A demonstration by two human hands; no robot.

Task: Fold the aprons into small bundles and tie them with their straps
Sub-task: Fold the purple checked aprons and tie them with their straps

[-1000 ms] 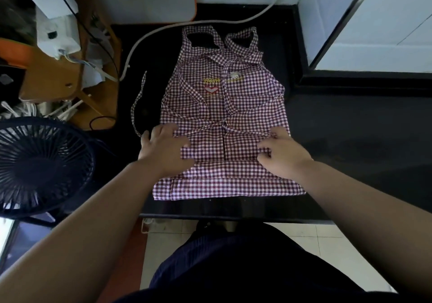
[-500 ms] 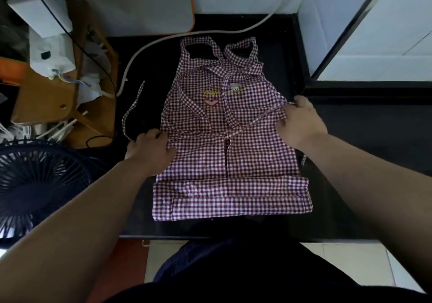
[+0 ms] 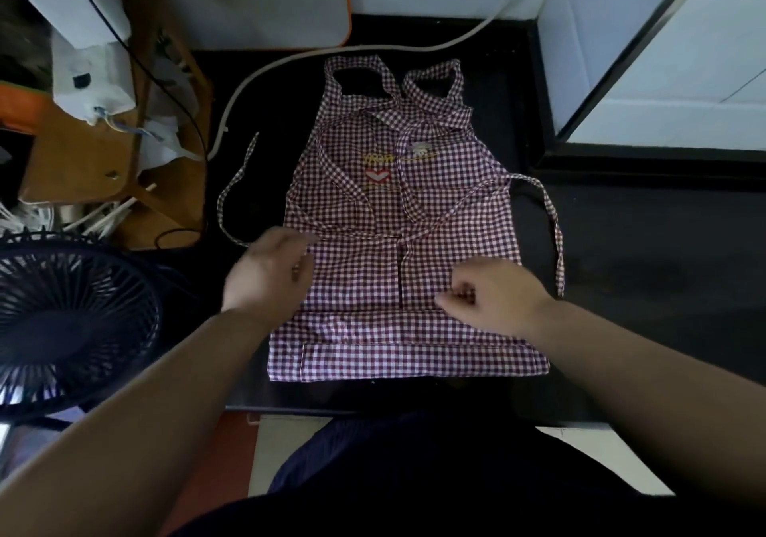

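A red-and-white gingham apron (image 3: 414,213) lies flat on the black table (image 3: 621,254), its sides folded in and the neck loops at the far end. The left strap (image 3: 232,200) trails off the left side. Off the right side, the right strap (image 3: 553,225) loops out and down. My left hand (image 3: 269,275), blurred by motion, is at the apron's left edge near the strap's root with bent fingers. My right hand (image 3: 493,292) is over the lower right of the apron, fingers curled in against the thumb. Nothing shows between them.
A dark fan (image 3: 62,321) stands at the left, close to my left forearm. Behind it is a wooden stand (image 3: 103,163) with white devices and cables. A white cable (image 3: 290,59) curves across the table's far end. A white ledge (image 3: 663,80) borders the right.
My right hand left the apron's right edge and came back toward me over the lower cloth; the right strap now lies out to the right. My left hand shifted slightly inward.
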